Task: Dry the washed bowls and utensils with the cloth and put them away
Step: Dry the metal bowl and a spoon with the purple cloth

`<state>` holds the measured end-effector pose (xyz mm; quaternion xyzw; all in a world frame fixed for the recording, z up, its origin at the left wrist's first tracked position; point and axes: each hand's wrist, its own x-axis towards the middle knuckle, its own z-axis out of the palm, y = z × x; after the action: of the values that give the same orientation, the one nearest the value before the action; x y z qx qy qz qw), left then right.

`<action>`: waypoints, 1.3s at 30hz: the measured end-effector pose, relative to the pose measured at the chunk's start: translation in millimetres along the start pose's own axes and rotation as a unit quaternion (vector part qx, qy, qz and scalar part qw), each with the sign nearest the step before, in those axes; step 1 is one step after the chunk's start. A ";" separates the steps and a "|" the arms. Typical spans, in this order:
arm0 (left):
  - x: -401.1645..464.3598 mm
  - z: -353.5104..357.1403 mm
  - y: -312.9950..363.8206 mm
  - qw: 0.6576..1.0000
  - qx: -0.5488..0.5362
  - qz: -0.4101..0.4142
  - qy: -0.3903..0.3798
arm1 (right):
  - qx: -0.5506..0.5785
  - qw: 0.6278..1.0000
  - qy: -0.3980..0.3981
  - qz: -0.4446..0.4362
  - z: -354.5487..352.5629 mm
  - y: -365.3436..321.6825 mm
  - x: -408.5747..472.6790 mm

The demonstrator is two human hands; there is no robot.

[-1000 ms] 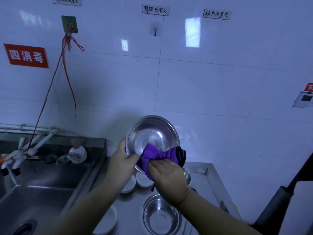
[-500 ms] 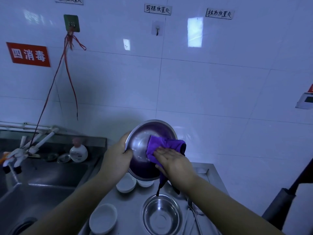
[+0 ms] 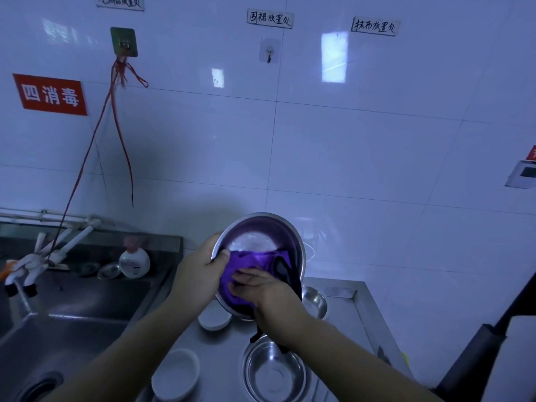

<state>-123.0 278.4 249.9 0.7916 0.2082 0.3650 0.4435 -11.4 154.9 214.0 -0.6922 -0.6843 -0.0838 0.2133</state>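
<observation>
Countertop (image 3: 342, 320) below me carries more bowls waiting. Steel bowl (image 3: 262, 242) is tilted above it, my left hand (image 3: 197, 278) gripping its rim. Purple cloth (image 3: 246, 266) sits inside, pressed by my flat-fingered right hand (image 3: 261, 288). Drying step; next I'd wipe round, then stow it.
</observation>
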 end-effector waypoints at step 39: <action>2.1 60.1 1.8 0.707 -0.502 -0.499 -0.005 | 0.034 0.925 0.362 0.109 11.9 -15.2 -28.0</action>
<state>-75.8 245.8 231.9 0.2352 0.3567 0.1373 0.8937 -29.8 133.9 194.7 -0.6772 -0.4837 -0.2814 0.4777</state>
